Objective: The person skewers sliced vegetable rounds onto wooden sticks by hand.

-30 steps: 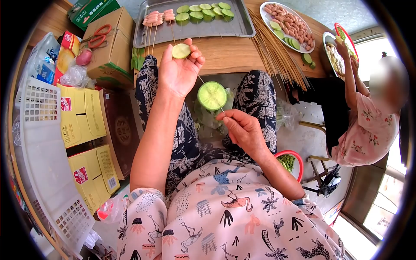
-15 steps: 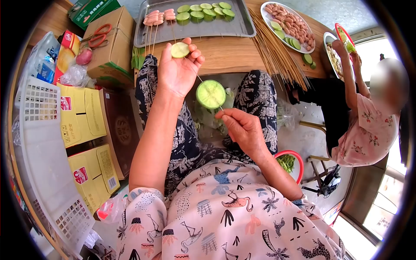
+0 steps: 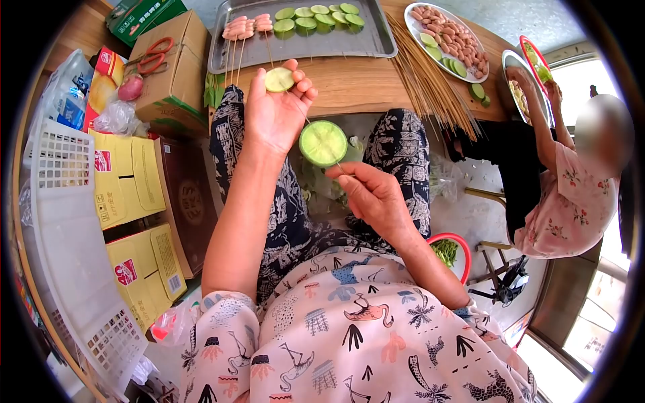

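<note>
My left hand [image 3: 274,124] is palm up, its fingers curled around a pale round vegetable slice [image 3: 279,79], perhaps green radish. Thumb and fingers of my right hand [image 3: 376,198] pinch a thin skewer. Threaded on that skewer is a larger green slice [image 3: 323,143], facing me between the two hands. The skewer's far end reaches close to my left wrist and palm. Beyond my left hand, a metal tray [image 3: 363,48] holds similar green slices [image 3: 306,23] on sticks and pink sausages [image 3: 238,28] on skewers.
Bamboo skewers [image 3: 430,80] lie on the wooden table [image 3: 349,87] beside a white plate [image 3: 411,32] of sausages and slices. Red scissors [image 3: 156,55] rest on a cardboard box [image 3: 178,80] at left. Another person [image 3: 564,181] works at right. A red-rimmed basin [image 3: 465,258] holds greens.
My right hand has moved slightly up and left, carrying the skewer and its green slice closer to my left hand. The left hand stays almost still. The other person's hand has shifted slightly.
</note>
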A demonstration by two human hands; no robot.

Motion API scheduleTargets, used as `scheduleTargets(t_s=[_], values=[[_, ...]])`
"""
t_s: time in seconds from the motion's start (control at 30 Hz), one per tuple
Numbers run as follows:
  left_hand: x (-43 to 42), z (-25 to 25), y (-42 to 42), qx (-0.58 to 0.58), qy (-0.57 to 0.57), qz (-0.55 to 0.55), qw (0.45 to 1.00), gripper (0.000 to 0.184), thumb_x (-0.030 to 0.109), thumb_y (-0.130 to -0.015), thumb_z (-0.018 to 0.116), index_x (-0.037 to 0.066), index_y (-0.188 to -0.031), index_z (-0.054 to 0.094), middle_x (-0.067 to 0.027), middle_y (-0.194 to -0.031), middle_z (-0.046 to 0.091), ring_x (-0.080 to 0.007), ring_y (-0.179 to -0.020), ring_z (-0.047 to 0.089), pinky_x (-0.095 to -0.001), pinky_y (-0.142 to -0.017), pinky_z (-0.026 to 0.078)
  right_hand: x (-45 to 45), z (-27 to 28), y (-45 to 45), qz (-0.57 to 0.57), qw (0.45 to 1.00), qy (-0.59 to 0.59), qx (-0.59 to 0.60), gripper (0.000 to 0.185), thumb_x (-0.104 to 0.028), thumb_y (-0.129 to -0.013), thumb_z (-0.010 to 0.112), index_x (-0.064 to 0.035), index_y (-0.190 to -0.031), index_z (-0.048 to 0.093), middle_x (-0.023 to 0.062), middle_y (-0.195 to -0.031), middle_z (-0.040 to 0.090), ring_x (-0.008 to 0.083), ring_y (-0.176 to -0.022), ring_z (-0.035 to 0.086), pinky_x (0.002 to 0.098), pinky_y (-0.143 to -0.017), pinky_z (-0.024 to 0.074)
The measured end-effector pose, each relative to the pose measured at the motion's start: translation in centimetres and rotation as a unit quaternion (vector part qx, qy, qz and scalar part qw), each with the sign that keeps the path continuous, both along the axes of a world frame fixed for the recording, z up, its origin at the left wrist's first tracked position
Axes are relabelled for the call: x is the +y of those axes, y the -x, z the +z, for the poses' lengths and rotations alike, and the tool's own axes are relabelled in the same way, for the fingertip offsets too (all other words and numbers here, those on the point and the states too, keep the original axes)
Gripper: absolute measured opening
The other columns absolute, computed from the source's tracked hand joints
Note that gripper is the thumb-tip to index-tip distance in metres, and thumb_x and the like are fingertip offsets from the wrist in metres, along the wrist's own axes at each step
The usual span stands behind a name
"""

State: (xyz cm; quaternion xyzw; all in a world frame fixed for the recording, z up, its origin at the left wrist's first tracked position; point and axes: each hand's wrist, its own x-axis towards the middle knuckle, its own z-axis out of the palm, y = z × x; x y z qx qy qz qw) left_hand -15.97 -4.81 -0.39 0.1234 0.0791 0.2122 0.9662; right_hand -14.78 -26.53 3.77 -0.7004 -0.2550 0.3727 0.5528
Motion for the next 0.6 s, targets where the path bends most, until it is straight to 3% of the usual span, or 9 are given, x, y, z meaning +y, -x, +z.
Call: scheduleTargets(t_s=[0.13,0.6], values=[[0.0,-0.3,-0.1,-0.008,-0.003,0.001,1.000,0.043,0.035,-0.099,0.033,-0.004,-0.105,0.052,-0.0101,-0.086,0.049,-0.0209,-0.077,0.045,-0.0350,-0.076,0.041,0.1,-0.2,-0.2,0.014,0.999,-0.019,0.027,0.020,-0.013,-0.096,0.050,-0.0010,-0.101,0.065,-0.0070,-0.059,0.045,0.0011,-0.049,0.038,0.0171,-0.045,0.0301],[-1.3,-0.2,-0.1,0.018,-0.066,-0.014,0.998,0.046,0.038,-0.098,0.033,-0.003,-0.108,0.053,-0.0084,-0.087,0.052,-0.0193,-0.078,0.048,-0.0345,-0.076,0.044,1.0,0.7,-0.3,-0.015,0.996,-0.028,0.079,0.018,-0.012,-0.095,0.051,-0.0016,-0.098,0.066,-0.0089,-0.056,0.041,-0.0001,-0.049,0.033,0.0176,-0.043,0.0248]])
